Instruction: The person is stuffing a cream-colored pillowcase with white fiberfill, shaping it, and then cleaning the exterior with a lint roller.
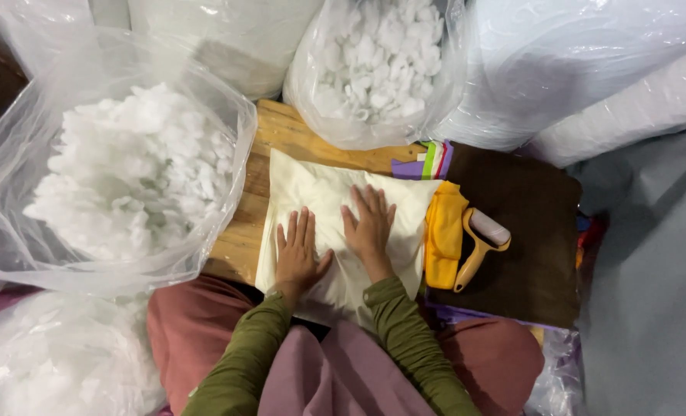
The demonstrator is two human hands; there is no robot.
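Wooden board mid-frame, stuffing bags around; my left hand and right hand press flat, fingers spread, gripping nothing, smoothing the cream pillow; next calls for even pressure.

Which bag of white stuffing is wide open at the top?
The big clear bag left of the cream cushion, beside the left hand. Its mouth gapes, the fluff bare. The bag above the cushion has plastic over its filling.

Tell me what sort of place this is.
Probably a small pillow or cushion workshop. Clear bags of white stuffing crowd a wooden board, both hands press flat on a cream pillow, and folded fabrics with a lint roller lie alongside.
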